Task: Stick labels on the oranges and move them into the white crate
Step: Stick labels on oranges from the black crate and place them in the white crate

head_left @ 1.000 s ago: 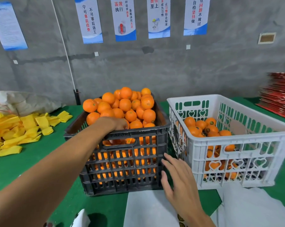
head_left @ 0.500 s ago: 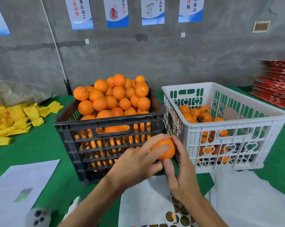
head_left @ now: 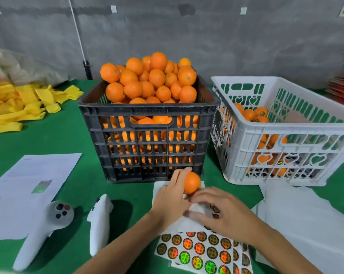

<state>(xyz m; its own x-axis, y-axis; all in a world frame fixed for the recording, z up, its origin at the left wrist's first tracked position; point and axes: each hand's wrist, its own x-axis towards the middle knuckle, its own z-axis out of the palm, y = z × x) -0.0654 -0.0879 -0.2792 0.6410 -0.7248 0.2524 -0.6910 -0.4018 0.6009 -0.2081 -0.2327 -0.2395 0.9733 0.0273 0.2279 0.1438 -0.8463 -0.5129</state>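
Where the view begins nearest me, a sheet of round holographic labels (head_left: 203, 252) lies on the green tabletop (head_left: 72, 135). My right hand (head_left: 220, 212) hovers over the sheet's far end, fingers curled downward and motion-blurred; I cannot tell whether they pinch a label. My left hand (head_left: 172, 196) grips one orange (head_left: 191, 182) just beyond the sheet, in front of the black crate (head_left: 147, 139). To my left lie two white handheld controllers (head_left: 46, 228) and a printed paper sheet (head_left: 32, 186); to my right, crumpled white sheeting (head_left: 305, 218). Farther on, the black crate stands heaped above its rim with unlabeled oranges (head_left: 149, 80). Just beside it, on my right, the white crate (head_left: 286, 135) holds a lower layer of oranges, several showing dark round stickers. Yellow foam sleeves (head_left: 18, 103) are piled at far left, a red stack (head_left: 343, 89) at far right, before a grey concrete wall (head_left: 206, 32).
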